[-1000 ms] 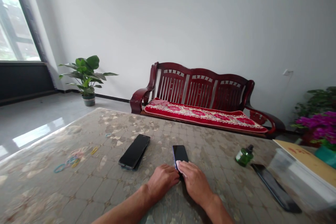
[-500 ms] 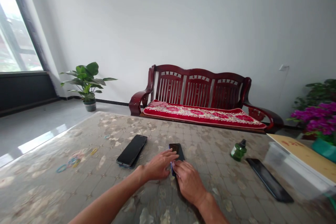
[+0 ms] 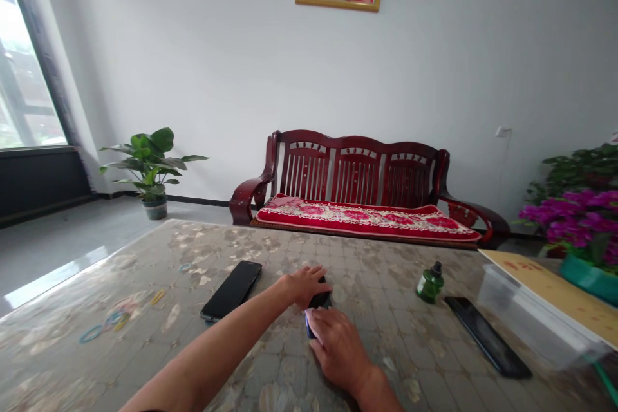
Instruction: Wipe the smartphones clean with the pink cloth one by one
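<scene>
A dark phone [image 3: 319, 299] lies on the patterned tablecloth, partly covered by both hands. Over its far end rests my left hand [image 3: 308, 284], fingers bent around the edge. My right hand [image 3: 337, 343] is closed at the near end, where a blue edge shows; whatever is between its fingers is hidden. To the left, another black phone [image 3: 232, 290] lies on top of something thin. Coloured rubber bands [image 3: 112, 320] are spread farther left. A small green bottle [image 3: 430, 284] stands upright on the right, beside a long black phone-like object [image 3: 487, 335].
At the right, a clear plastic box [image 3: 521, 315] sits under a yellow sheet [image 3: 550, 290], near purple flowers [image 3: 570, 219] in a teal pot. Behind the table [image 3: 386, 373] stands a red wooden bench [image 3: 360, 174]. A potted plant [image 3: 154, 167] stands on the floor at left.
My left hand has moved to the phone's far end and now covers it. My right hand remains at the near end. The camera view has tilted up and shifted slightly right.
</scene>
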### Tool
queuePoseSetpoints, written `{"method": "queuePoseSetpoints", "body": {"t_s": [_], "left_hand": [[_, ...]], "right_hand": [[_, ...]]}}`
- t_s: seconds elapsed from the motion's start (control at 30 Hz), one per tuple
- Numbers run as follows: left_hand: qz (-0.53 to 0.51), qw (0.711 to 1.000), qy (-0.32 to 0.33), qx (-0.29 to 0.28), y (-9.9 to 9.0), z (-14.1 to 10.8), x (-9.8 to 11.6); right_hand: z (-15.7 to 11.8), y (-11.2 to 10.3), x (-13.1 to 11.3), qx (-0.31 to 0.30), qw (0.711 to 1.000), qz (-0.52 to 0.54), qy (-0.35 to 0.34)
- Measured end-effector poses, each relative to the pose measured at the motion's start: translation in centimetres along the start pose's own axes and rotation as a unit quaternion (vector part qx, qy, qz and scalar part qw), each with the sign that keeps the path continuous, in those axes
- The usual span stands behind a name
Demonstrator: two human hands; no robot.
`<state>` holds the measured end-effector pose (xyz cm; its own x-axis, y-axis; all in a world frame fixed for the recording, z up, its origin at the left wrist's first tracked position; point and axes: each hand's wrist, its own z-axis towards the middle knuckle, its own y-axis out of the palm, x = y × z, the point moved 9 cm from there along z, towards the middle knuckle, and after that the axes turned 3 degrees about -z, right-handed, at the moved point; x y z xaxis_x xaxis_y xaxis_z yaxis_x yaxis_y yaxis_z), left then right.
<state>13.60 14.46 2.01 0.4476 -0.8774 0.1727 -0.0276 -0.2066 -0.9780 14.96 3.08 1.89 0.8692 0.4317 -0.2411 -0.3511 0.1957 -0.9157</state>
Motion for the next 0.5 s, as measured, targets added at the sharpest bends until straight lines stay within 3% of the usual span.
{"method": "queuePoseSetpoints", "body": {"t_s": [0.23, 0.37, 0.5], "left_hand": [[-0.008, 0.996, -0.084, -0.012, -1.1, -1.1, -2.7], [-0.029, 0.988, -0.147, 0.024, -1.5, -3.4, -3.8], [-0.050, 0.980, -0.181, 0.065, -0.7, -5.3, -3.1]], "right_hand": [[0.0, -0.2, 1.1, 0.017, 1.000, -0.011, 0.007], [0.2, -0.7, 3.3, 0.048, 0.997, -0.031, 0.048], [0.3, -0.9, 5.4, 0.062, 0.993, -0.055, 0.089]]}}
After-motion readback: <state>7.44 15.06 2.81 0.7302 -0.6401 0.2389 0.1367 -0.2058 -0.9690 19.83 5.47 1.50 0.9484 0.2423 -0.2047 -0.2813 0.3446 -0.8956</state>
